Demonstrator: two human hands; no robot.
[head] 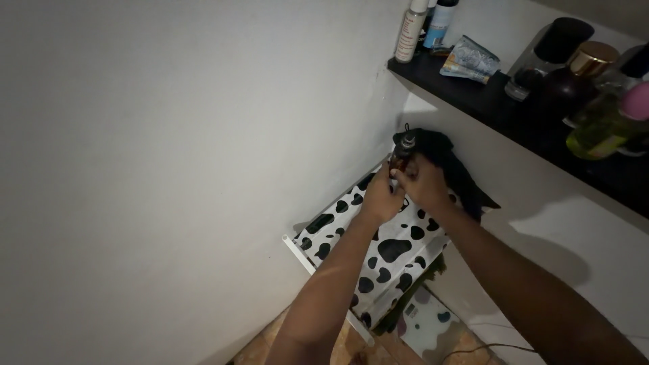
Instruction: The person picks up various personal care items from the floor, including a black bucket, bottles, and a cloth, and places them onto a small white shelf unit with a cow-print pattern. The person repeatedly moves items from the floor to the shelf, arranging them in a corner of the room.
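Both hands are closed around a small dark bottle (pixel 404 150): the left hand (pixel 382 197) is wrapped about its lower part, the right hand (pixel 424 182) is clasped beside it. It is held above the far end of a cow-patterned fabric rack (pixel 378 253), just before a black cloth (pixel 443 157). Above, a dark shelf (pixel 487 101) is lined with bottles (pixel 410 30) and a crumpled packet (pixel 470 59).

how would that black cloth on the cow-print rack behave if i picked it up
The black cloth would probably go limp: it already lies crumpled and droops over the edge of the cow-print rack. It looks thin, so likely light. Both hands, left hand and right hand, are busy with a small bottle beside it.
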